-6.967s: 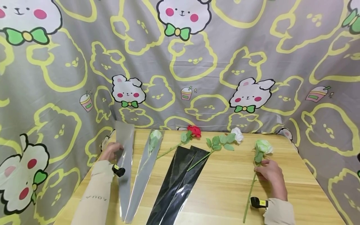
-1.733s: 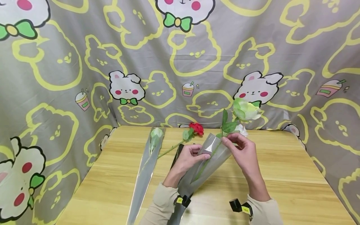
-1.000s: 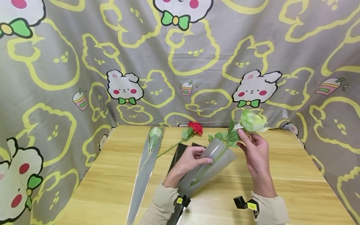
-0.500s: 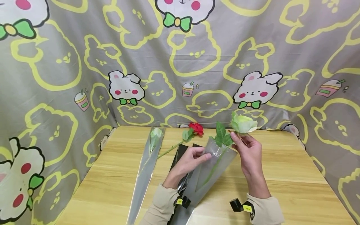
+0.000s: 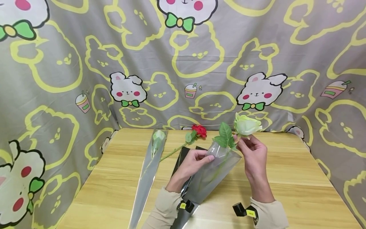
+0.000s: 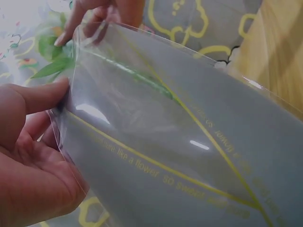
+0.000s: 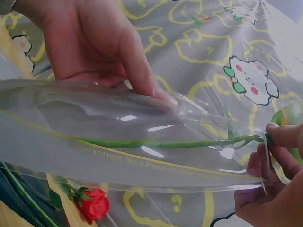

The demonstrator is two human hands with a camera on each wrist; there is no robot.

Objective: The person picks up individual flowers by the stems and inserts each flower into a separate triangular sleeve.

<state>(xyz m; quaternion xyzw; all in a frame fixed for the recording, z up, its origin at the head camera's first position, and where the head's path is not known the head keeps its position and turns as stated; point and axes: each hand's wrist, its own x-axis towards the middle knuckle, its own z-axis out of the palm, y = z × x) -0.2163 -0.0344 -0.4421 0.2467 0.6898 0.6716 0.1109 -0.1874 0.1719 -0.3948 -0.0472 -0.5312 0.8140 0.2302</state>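
In the head view my left hand pinches the mouth edge of a clear-grey flower sleeve, slanted above the table. My right hand pinches the stem of a pale green-white rose just under its bloom. In the right wrist view the green stem runs inside the sleeve, while the bloom stays outside the mouth. The rose's leaves stand at the sleeve's opening. Gold lettering on the sleeve shows in the left wrist view, beside my left thumb.
On the wooden table, a second green-white rose lies in a grey sleeve at left. A red rose lies at the back. Black sleeves lie partly hidden under my left hand. A patterned curtain surrounds the table.
Seven seconds ago the sleeve and rose were apart, at opposite sides. Now the stem is inside the sleeve. My right hand's pinch has moved up the stem towards the bloom, and the leaves reach the mouth.
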